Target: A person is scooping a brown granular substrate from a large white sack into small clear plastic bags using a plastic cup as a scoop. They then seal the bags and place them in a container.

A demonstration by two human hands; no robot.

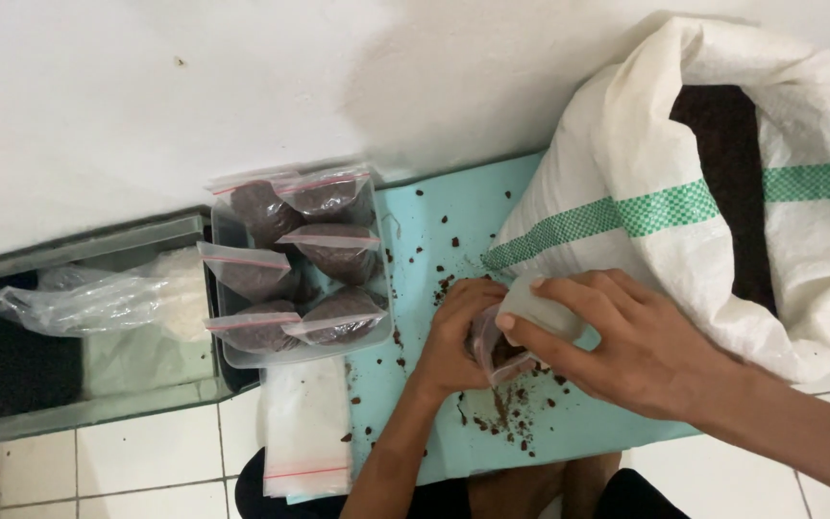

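My left hand (455, 336) grips a small clear zip bag (494, 354) partly filled with dark brown granules, holding it upright on a light blue board (434, 216). My right hand (641, 346) holds a small pale cup (542, 312) tipped at the bag's mouth. Dark crumbs lie scattered on the board around the bag.
A large white woven sack (646, 183) with green stripes, full of dark material, leans at the right. A clear plastic tub (300, 259) holds several filled zip bags. A stack of empty zip bags (306, 432) lies on the tiled floor. A crumpled clear plastic bag (98, 298) sits in a glass tank at the left.
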